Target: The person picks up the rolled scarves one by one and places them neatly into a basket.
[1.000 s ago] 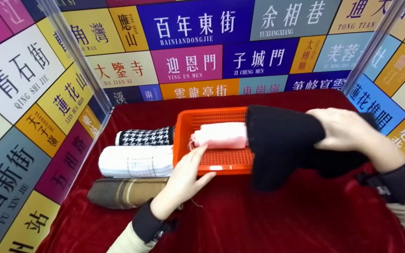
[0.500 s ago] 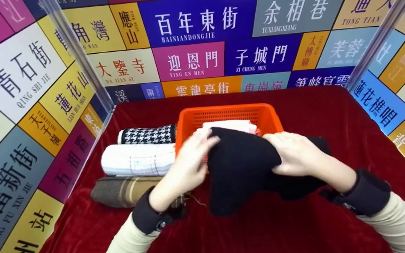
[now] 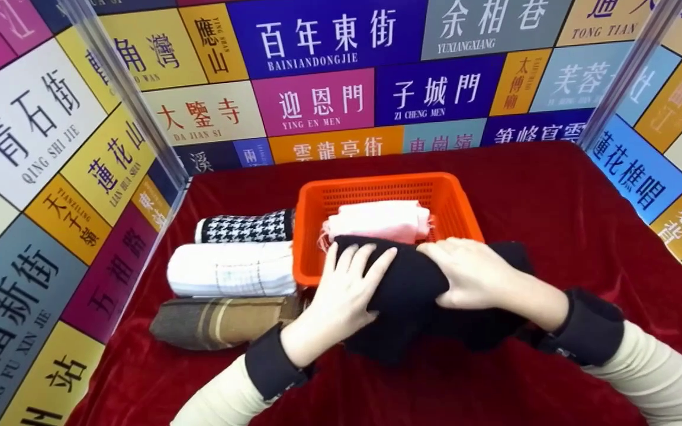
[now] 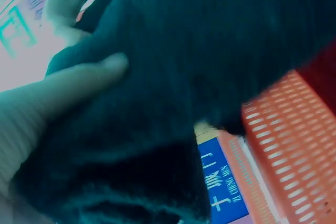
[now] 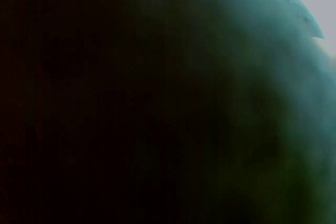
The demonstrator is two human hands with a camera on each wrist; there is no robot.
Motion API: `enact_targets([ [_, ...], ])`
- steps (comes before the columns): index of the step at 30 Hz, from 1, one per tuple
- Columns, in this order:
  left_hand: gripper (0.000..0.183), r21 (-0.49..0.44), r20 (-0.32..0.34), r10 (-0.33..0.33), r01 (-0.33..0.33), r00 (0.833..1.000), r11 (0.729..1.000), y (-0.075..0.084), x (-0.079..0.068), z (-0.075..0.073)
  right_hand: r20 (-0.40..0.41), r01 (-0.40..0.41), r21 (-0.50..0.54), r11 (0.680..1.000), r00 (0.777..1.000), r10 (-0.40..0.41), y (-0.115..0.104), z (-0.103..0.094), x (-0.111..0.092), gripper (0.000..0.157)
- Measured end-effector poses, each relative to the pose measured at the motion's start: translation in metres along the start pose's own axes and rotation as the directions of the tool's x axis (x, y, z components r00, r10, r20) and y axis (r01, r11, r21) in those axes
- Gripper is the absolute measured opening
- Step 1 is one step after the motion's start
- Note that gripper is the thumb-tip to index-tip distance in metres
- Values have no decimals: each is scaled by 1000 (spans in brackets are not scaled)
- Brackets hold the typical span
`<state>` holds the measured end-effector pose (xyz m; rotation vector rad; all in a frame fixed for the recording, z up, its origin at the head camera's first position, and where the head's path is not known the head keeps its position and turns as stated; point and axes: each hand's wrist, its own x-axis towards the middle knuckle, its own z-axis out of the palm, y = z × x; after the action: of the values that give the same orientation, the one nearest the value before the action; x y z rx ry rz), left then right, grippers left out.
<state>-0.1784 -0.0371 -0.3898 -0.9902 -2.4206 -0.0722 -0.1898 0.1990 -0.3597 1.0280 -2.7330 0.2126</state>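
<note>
A soft black cloth (image 3: pixel 412 284) hangs between my two hands at the front of an orange basket (image 3: pixel 472 222), covering part of its near rim. My left hand (image 3: pixel 341 296) holds its upper left part, fingers spread along the top edge. In the left wrist view the thumb (image 4: pixel 113 65) presses on the cloth's face. My right hand (image 3: pixel 474 275) grips the cloth at its upper middle, and a further part of it falls behind that wrist. Dark, blurred fabric (image 5: pixel 252 77) fills most of the right wrist view. Inside the basket lies a rolled pale pink scarf (image 3: pixel 376 220) with fringes.
Left of the basket lie a houndstooth roll (image 3: pixel 243 228), a white checked roll (image 3: pixel 228 269) and a brown striped roll (image 3: pixel 216 322), side by side. Dark red velvet (image 3: pixel 548 195) covers the table. Printed sign panels (image 3: pixel 323 35) wall in the back and sides.
My right hand has brought the black cloth leftward and down, from the basket's right side to its front. The left hand has left the basket's rim and taken hold of the cloth.
</note>
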Motion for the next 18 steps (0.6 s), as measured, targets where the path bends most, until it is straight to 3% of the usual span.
enact_targets([
  [4, 89, 75, -177, 31, -18, 984, 997, 1, -10, 18, -99, 59, -90, 994, 993, -67, -5, 16, -2, 69],
  [9, 41, 200, -354, 102, -31, 930, 979, 5, -28, 40, -230, 134, -202, 970, 957, -180, -16, 42, -10, 79],
  [11, 32, 238, -375, 125, -35, 919, 971, 9, -37, 46, -243, 153, -217, 964, 948, -205, -22, 52, -15, 81],
  [13, 31, 244, -377, 122, -28, 918, 969, 13, -46, 49, -249, 172, -227, 959, 941, -228, -28, 61, -20, 83],
  [18, 32, 238, -323, 85, -6, 943, 971, 25, -64, 51, -234, 193, -245, 950, 939, -251, -40, 74, -34, 86],
])
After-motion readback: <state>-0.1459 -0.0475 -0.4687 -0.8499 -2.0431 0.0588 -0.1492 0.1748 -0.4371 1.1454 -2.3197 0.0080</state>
